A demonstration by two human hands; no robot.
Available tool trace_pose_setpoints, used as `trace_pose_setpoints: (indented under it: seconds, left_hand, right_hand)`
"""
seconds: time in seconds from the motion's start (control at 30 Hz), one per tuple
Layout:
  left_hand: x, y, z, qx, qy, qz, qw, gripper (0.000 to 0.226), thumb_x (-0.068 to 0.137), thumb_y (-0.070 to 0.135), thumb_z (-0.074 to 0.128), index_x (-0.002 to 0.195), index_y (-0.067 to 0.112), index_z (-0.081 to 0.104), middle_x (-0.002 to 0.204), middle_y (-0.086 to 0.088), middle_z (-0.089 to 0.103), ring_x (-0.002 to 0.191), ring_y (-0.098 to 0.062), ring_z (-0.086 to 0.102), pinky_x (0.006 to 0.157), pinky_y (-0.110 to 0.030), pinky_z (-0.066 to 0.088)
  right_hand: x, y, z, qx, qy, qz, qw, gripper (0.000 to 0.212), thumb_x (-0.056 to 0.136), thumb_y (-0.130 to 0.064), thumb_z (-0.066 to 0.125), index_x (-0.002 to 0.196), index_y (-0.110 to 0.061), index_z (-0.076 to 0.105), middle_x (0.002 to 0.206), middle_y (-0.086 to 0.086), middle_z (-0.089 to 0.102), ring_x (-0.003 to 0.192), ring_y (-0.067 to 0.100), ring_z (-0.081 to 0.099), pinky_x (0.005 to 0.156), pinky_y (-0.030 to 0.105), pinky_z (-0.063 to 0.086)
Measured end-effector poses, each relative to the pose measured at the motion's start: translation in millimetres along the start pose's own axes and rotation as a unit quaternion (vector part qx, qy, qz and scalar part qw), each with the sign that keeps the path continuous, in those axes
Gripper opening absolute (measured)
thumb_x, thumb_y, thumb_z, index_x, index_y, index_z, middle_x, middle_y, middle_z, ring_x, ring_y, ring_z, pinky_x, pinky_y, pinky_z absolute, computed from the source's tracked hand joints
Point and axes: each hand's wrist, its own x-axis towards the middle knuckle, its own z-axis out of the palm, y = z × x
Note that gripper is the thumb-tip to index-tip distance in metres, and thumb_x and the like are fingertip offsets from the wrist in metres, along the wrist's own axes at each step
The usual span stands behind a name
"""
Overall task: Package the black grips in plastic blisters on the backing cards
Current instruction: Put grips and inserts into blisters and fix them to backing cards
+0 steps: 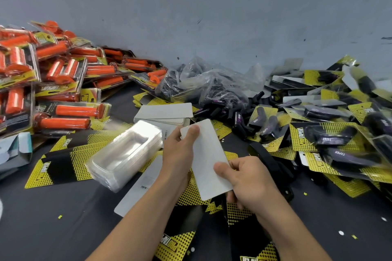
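1. Black grips lie loose on the dark table at 12 to 1 o'clock from the hands. Some sit inside a crumpled clear plastic bag at 12 o'clock. More, sealed in finished packs on yellow-and-black cards, are heaped from 1 to 3 o'clock.
2. Orange grips in sealed packs are piled against the grey wall from 9 to 11 o'clock.
3. Printed cards, yellow and black, lie scattered flat over the table at 9 o'clock and under the forearms at 6 o'clock.
4. A stack of clear blisters, nested into one block, sits at 9 o'clock, just beside the left wrist.
5. A stack of backing cards, blank white side up, rests at 12 o'clock, between the blisters and the loose grips.
6. A barcoded card, white side up, lies flat at 7 o'clock, partly under the left forearm.
7. One white card is held above the table at centre, blank face up, its long edges running from 11 to 5 o'clock.
8. The left hand pinches the white card's far corner, with the thumb on top and the fingers out of sight beneath.
9. The right hand pinches the card's near right edge, with the thumb pressed on top and the fingers curled below.
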Motion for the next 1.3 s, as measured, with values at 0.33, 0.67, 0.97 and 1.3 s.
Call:
trace_pose_setpoints:
  seconds: [0.33, 0.67, 0.97, 1.3]
  left_hand:
    - [8, 3, -6, -0.019, 0.028, 0.001, 0.999, 0.024, 0.097, 0.028, 0.071, 0.074, 0.033, 0.078, 0.095, -0.008, 0.076, 0.087, -0.03, 0.074, 0.077, -0.05, 0.064]
    - [-4, 3, 1, -0.003, -0.104, -0.055, 0.993, 0.034, 0.1, 0.048, 0.056, 0.104, 0.021, 0.077, 0.094, -0.006, 0.081, 0.081, -0.018, 0.079, 0.056, -0.03, 0.059]
    - [-10, -7, 0, 0.059, -0.052, -0.012, 0.997, 0.021, 0.084, 0.021, 0.08, 0.099, 0.007, 0.074, 0.091, -0.015, 0.079, 0.086, -0.031, 0.078, 0.077, -0.044, 0.064]
    - [-2, 10, -8, -0.222, -0.18, -0.084, 0.955, 0.031, 0.085, 0.009, 0.064, 0.114, 0.0, 0.07, 0.107, -0.022, 0.076, 0.09, -0.028, 0.075, 0.072, -0.037, 0.065]
  right_hand:
    - [-8, -10, -6, -0.034, -0.101, -0.043, 0.993, 0.02, 0.083, -0.041, 0.073, 0.079, -0.022, 0.078, 0.063, 0.002, 0.073, 0.048, 0.013, 0.061, 0.052, 0.025, 0.05]
    - [-11, -4, 17, -0.305, 0.236, -0.278, 0.88, 0.039, 0.08, -0.021, 0.084, 0.06, -0.023, 0.051, 0.048, -0.006, 0.049, 0.047, 0.02, 0.042, 0.048, 0.027, 0.034]
    - [-13, -3, 29, -0.343, 0.134, -0.258, 0.893, 0.026, 0.065, -0.039, 0.088, 0.084, -0.032, 0.07, 0.076, -0.014, 0.064, 0.069, 0.013, 0.045, 0.069, 0.029, 0.047]
    - [-11, -7, 5, -0.141, 0.172, -0.088, 0.971, 0.026, 0.085, -0.059, 0.072, 0.092, -0.038, 0.059, 0.073, -0.011, 0.062, 0.067, 0.003, 0.061, 0.051, 0.015, 0.039]
